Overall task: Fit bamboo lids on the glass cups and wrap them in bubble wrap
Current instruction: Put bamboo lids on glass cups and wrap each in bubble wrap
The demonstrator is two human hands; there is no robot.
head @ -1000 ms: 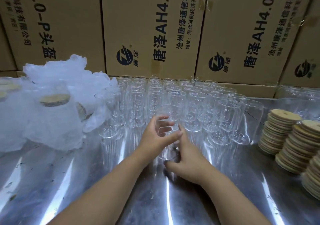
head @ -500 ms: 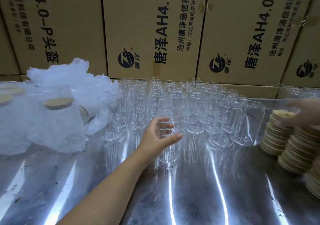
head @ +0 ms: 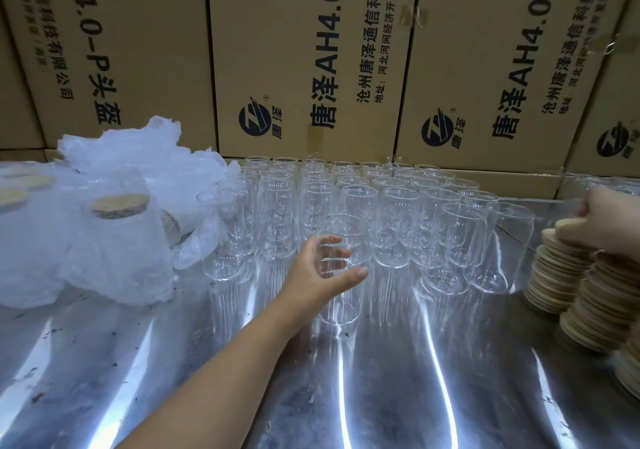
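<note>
A clear glass cup (head: 341, 305) stands upright on the shiny metal table (head: 415, 379), in front of several rows of empty glass cups (head: 398, 213). My left hand (head: 323, 272) grips this front cup around its middle, fingers behind the glass and thumb in front. At the right edge my right hand (head: 604, 222) pinches the top bamboo lid (head: 568, 225) of a stack of bamboo lids (head: 557, 275). More lid stacks stand beside it. At the left, lidded cups wrapped in bubble wrap (head: 114, 237) lie in a pile.
Large printed cardboard boxes (head: 311, 68) form a wall right behind the cups. More glass cups (head: 585, 182) show at the far right, behind my right hand. Bare table surface stretches in front of the cups.
My right hand left the front cup, swung right to the lid stack and now pinches the top lid. My left hand has kept its grip on the cup.
</note>
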